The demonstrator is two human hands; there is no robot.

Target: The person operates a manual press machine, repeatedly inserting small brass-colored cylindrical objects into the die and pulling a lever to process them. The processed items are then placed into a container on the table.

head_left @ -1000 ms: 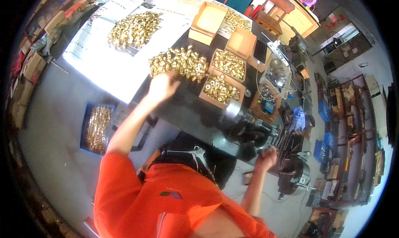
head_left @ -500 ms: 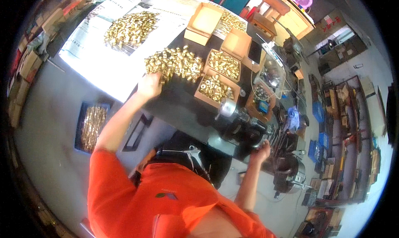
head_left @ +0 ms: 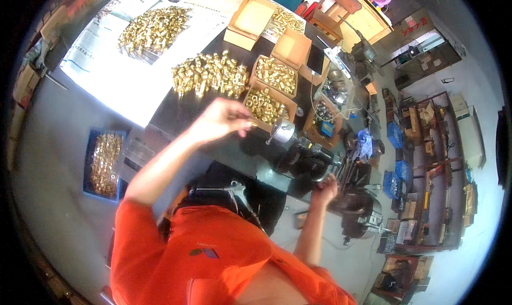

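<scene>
Left arm extended, left hand (head_left: 221,119) fingers pinched, right hand (head_left: 325,187) curled, lower

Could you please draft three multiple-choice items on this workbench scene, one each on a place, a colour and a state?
1. Where is the blue tray of brass parts? A on the bench; B on the floor left of the bench; C on a shelf.
2. What colour is the person's shirt? A orange; B green; C white.
3. What is the left hand doing? A lying flat on paper; B raised near the metal chuck, fingers pinched together; C gripping the tray.

Answers: B, it sits low beside the bench; A, the cloth is bright orange; B, the fingertips meet beside the chuck.
</scene>
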